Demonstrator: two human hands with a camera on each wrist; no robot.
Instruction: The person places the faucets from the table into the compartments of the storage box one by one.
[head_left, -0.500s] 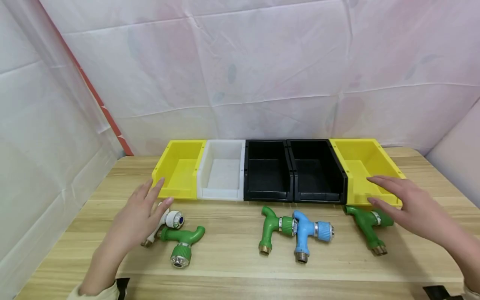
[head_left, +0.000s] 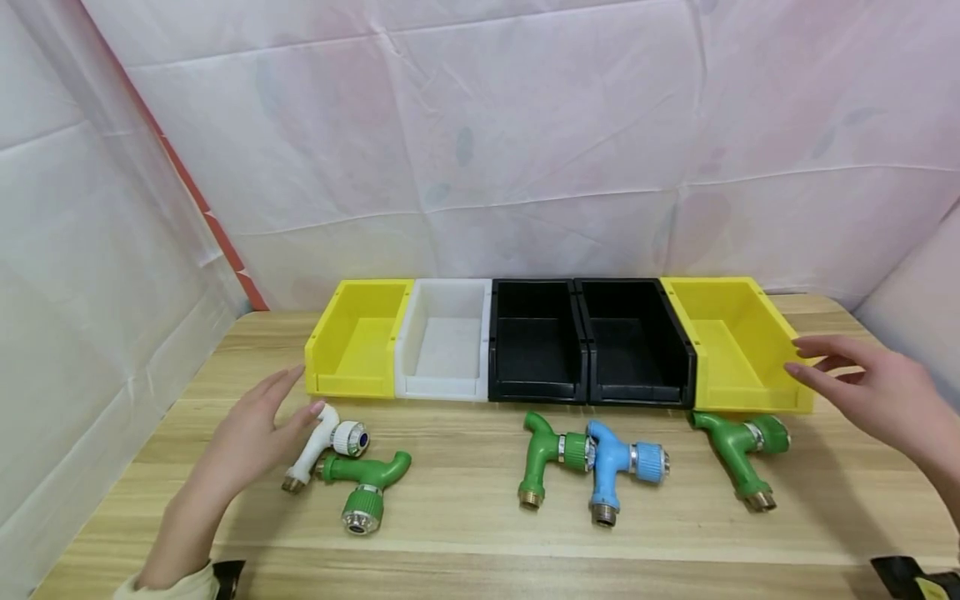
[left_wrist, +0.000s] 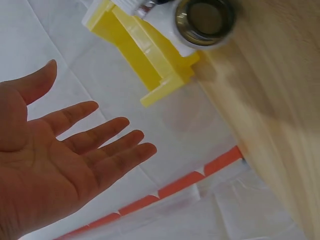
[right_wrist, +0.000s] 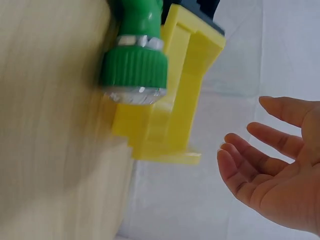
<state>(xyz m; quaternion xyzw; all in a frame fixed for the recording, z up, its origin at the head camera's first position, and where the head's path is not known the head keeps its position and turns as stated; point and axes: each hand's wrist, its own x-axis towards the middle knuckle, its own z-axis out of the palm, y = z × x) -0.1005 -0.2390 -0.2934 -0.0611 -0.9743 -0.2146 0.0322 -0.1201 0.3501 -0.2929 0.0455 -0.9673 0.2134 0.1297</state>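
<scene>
My left hand (head_left: 251, 437) is held with extended fingers beside a white faucet (head_left: 322, 446), left of it in the head view; nothing is in its palm. Touching that faucet lies a green faucet (head_left: 367, 473). My right hand (head_left: 873, 387), fingers loosely bent and holding nothing, hovers by the right side of the right yellow bin (head_left: 750, 398). In front of that bin a green faucet (head_left: 738, 454) lies on the table; its ribbed knob (right_wrist: 134, 67) shows large in the right wrist view. Mid-table lie another green faucet (head_left: 538, 462) and a blue faucet (head_left: 611, 467), side by side.
A row of bins stands along the back of the wooden table (head_left: 465, 533): a left yellow bin (head_left: 352, 386), a white bin (head_left: 442, 387) and two black bins (head_left: 536, 392), then the right yellow one. Pale sheeting (head_left: 525, 125) hangs behind and at the sides.
Both hands have moved outward: the left one to the left, baring more of the white faucet, the right one to the right, off the yellow bin's front and the green faucet's knob.
</scene>
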